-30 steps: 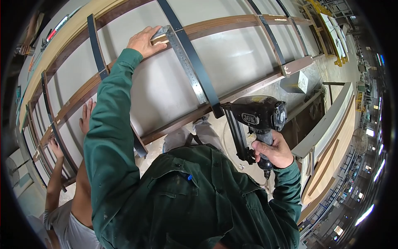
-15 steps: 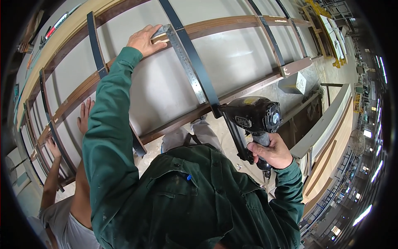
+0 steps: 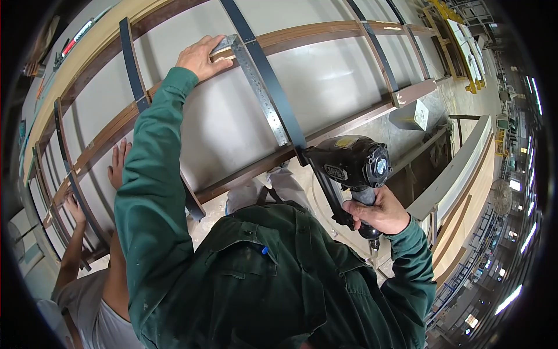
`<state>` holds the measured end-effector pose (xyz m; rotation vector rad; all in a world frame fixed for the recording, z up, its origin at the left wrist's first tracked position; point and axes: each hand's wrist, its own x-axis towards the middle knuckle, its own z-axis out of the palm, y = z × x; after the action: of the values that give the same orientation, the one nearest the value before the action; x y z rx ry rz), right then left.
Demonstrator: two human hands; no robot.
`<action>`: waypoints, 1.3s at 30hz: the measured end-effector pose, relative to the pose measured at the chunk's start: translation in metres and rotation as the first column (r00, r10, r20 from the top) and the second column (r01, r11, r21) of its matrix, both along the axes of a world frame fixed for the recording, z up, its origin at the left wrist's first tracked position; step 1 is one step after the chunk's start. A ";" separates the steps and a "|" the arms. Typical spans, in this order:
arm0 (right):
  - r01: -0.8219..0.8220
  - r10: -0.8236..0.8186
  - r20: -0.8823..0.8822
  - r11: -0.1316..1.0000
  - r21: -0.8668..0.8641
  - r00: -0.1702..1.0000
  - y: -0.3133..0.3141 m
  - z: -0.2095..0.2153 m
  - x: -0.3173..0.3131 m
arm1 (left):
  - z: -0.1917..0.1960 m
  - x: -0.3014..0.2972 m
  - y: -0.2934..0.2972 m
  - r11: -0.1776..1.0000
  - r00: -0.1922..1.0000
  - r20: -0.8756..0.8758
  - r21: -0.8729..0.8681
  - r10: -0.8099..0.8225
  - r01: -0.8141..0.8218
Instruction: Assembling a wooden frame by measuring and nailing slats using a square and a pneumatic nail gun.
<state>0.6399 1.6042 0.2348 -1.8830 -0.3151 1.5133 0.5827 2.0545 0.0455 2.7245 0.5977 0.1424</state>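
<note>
My left hand (image 3: 201, 58) grips the stock of a metal try square (image 3: 258, 92) at the frame's middle rail. The ruled blade runs toward me, beside a dark cross slat (image 3: 278, 87), and its tip lies close to the near brown rail (image 3: 244, 173). My right hand (image 3: 383, 210) is wrapped round the handle of a black nail gun (image 3: 346, 163). The gun's nose meets the near end of that slat at the near rail; whether it presses on it I cannot tell. An air fitting (image 3: 375, 243) hangs below the handle.
More dark slats (image 3: 132, 64) cross the wooden frame on both sides. At the left, a co-worker's hands (image 3: 75, 208) rest on and near the frame. Long boards (image 3: 459, 232) lie at the right, a yellow rack (image 3: 472, 87) stands far right, and tools (image 3: 78, 38) lie far left.
The right forearm has shifted slightly outward to the right, and the nail gun has moved a touch to the left. My left hand and the square are nearly unmoved.
</note>
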 end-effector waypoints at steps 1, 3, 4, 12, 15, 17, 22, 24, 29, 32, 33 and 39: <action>-0.015 0.015 -0.015 1.000 -0.008 1.000 0.000 -0.001 0.000 | 0.000 0.000 0.000 1.000 1.000 -0.010 0.000 -0.001 0.001; -0.012 0.012 -0.019 1.000 -0.019 1.000 0.001 0.000 0.000 | 0.004 0.001 -0.002 1.000 1.000 -0.020 -0.012 0.004 -0.004; -0.008 0.008 -0.024 1.000 -0.030 1.000 0.002 0.000 -0.001 | 0.005 0.002 -0.003 1.000 0.999 -0.031 -0.025 0.006 -0.007; 0.084 -0.084 0.022 0.996 -0.005 0.996 0.002 0.002 -0.003 | -0.006 -0.001 0.001 0.999 0.996 0.090 0.041 -0.020 0.016; 0.071 -0.071 0.045 0.997 -0.011 0.996 0.004 0.004 -0.003 | -0.007 0.001 0.001 0.999 0.996 0.084 0.044 -0.022 0.018; 0.067 -0.067 0.052 0.998 -0.012 0.996 0.004 0.005 -0.003 | -0.010 0.000 0.002 0.998 0.996 0.084 0.054 -0.019 0.015; 0.006 -0.003 0.058 0.999 -0.045 0.998 0.004 0.005 0.000 | -0.009 0.002 0.003 0.999 1.000 -0.010 0.033 0.008 -0.008; 0.014 -0.011 0.055 0.999 -0.049 0.998 0.005 0.005 0.000 | -0.007 0.003 0.002 1.000 1.000 -0.010 0.026 0.005 -0.004; 0.029 -0.028 0.023 0.998 -0.053 0.999 0.005 0.004 0.003 | -0.002 0.002 0.001 1.000 1.000 -0.018 0.010 0.000 0.000; 0.018 -0.017 0.015 0.998 -0.063 1.000 0.008 0.007 0.004 | -0.003 0.001 0.001 1.000 1.000 -0.018 0.015 0.005 -0.005; 0.014 -0.014 0.004 0.998 -0.064 1.000 0.007 0.006 0.005 | -0.006 0.000 0.001 1.000 1.000 0.030 0.028 -0.007 0.006; 0.025 -0.026 -0.011 0.998 -0.061 1.000 0.007 0.007 0.006 | -0.001 0.001 -0.001 1.000 0.999 0.040 0.011 -0.013 0.013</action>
<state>0.6455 1.6114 0.2414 -1.9181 -0.2413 1.5322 0.5840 2.0539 0.0443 2.7288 0.5692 0.1970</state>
